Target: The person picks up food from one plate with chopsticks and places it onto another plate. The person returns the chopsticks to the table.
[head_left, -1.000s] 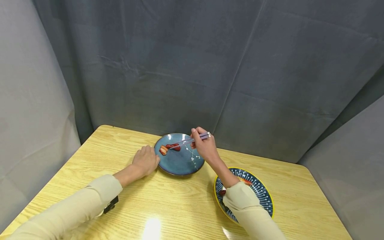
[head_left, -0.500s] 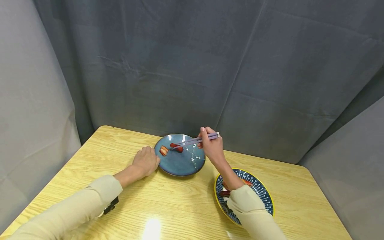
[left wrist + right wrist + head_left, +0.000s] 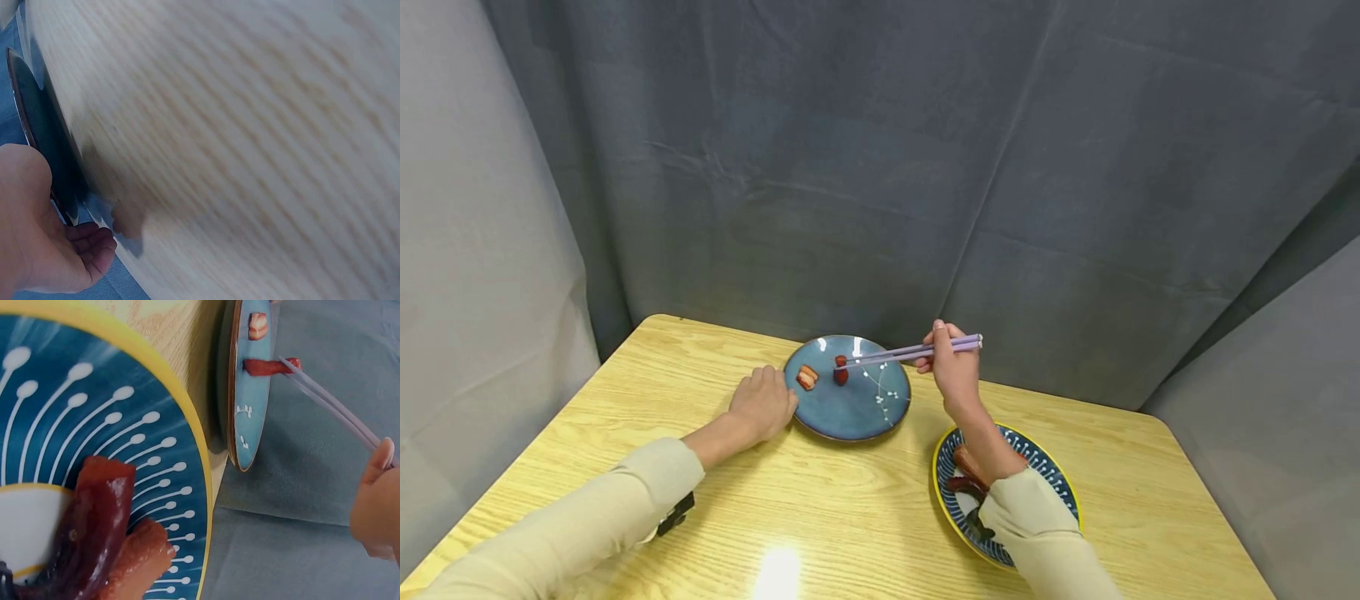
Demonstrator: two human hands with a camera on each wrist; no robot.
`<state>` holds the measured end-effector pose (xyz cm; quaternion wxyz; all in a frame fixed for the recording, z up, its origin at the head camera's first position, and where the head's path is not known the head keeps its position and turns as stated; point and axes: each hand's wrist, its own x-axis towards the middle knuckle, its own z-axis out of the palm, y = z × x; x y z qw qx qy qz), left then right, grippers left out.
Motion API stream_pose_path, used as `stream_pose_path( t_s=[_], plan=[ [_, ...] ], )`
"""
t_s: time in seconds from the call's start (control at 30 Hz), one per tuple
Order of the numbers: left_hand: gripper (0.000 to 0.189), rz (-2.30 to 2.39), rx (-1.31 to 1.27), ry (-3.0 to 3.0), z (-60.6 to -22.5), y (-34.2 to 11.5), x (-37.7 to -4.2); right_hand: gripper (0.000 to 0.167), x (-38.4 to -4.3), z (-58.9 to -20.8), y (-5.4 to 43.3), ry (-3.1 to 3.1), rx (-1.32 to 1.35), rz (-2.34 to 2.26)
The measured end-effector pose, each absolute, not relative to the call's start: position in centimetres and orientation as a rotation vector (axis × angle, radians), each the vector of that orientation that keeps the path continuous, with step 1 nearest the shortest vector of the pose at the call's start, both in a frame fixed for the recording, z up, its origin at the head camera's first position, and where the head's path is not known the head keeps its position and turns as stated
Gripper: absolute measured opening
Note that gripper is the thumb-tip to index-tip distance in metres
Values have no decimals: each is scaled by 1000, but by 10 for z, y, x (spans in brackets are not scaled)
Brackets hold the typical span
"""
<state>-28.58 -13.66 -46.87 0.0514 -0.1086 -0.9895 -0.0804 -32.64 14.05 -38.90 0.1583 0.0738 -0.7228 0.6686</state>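
Note:
Far back on the table, a blue-green plate (image 3: 850, 412) bears a layered, pork-belly-like food piece (image 3: 807, 377) and a dark red, elongated food piece (image 3: 259, 367). My left hand (image 3: 765, 402) grips the plate's left rim, thumb over the edge and fingers curled beneath, as the left wrist view shows. In my right hand (image 3: 953, 375) are lilac chopsticks (image 3: 967, 346), pointing left over the plate. Their tips meet the red piece, crossing its middle in the head view and reaching its end in the right wrist view.
A patterned navy dish with a yellow rim (image 3: 936, 479) stands front right, partly under my right forearm. It holds a dark red piece (image 3: 106, 512), a brownish-orange piece (image 3: 140, 559) and a blackish piece (image 3: 981, 525). A grey curtain (image 3: 820, 208) hangs behind the wooden table (image 3: 820, 500).
My right hand has moved right, and the chopsticks now lie flatter. The red piece has turned from lying sideways to pointing front to back. My left hand has stayed on the rim.

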Motion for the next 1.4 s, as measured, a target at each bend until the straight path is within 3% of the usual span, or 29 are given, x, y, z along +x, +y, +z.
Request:
stream_pose_path(
  t_s=[1.4],
  plan=[
    [34, -210, -337, -3031, -471, -141, -290, 38, -287, -363, 222, -1831, 39, 2070]
  ],
)
